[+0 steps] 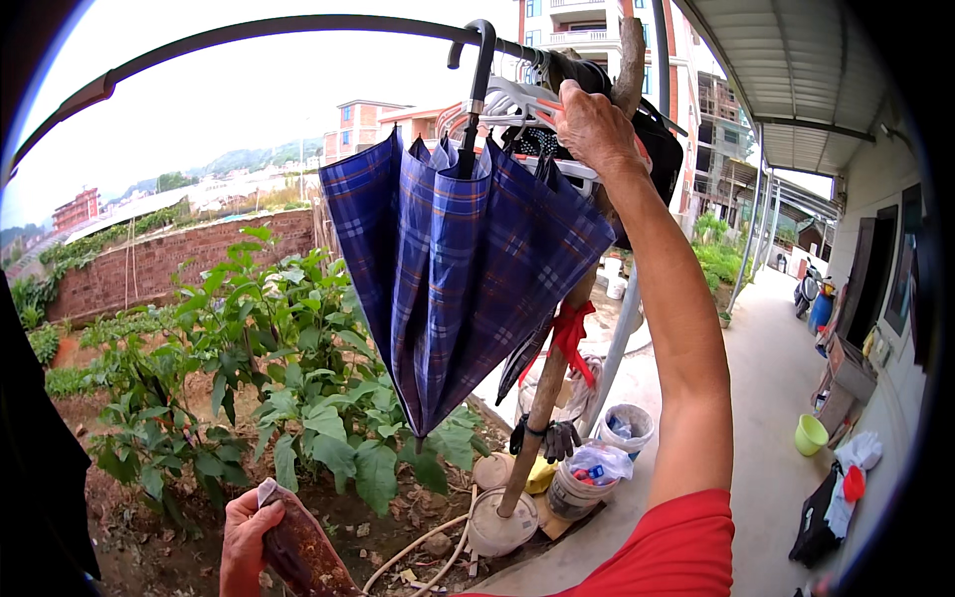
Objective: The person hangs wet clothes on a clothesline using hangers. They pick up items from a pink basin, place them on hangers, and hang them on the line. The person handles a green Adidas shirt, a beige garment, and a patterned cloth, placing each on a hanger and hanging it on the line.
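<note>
My right hand (599, 127) reaches up to the plastic clothes hangers (509, 102), its fingers closed on a pale orange hanger. The hangers cluster on a dark horizontal pole (298, 24). Left of that hand, a blue plaid umbrella (453, 269) hangs by its hooked black handle (483, 70), tip down, its cloth loosely folded. Low on the left, my left hand (242, 542) grips a long, floppy brown piece (301, 549) with a greyish edge, thumb on top; its kind is unclear.
A wooden post (537, 428) with a red cloth (572, 333) and dark gloves (557, 438) stands in a round white base (500, 522). Buckets (627, 428) sit beside it. Leafy plants (288, 368) grow at left; a concrete walkway (756, 398) runs along the right, with a green basin (811, 435).
</note>
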Action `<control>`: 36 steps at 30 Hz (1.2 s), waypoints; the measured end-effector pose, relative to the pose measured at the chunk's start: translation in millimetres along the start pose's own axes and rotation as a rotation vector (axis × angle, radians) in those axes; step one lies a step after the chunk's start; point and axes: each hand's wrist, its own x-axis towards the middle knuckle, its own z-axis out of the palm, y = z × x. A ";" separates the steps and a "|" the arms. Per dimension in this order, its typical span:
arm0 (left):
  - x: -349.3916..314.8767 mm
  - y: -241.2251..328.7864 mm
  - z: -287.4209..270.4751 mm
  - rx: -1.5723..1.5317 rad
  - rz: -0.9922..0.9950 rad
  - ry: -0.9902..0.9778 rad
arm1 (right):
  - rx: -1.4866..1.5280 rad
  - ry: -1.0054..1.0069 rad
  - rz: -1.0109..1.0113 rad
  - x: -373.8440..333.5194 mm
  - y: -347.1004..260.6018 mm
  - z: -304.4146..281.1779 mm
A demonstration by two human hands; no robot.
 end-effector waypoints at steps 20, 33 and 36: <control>7.3 -7.6 15.5 -0.014 -0.028 -0.027 | 0.375 0.206 -0.009 -23.2 42.1 -38.9; 6.3 -18.6 11.2 -0.013 -0.125 -0.054 | 0.605 0.378 0.362 -250.9 95.7 -142.2; -5.2 -10.4 -7.1 -0.046 -0.091 -0.002 | 0.885 0.275 0.481 -309.3 80.0 -126.3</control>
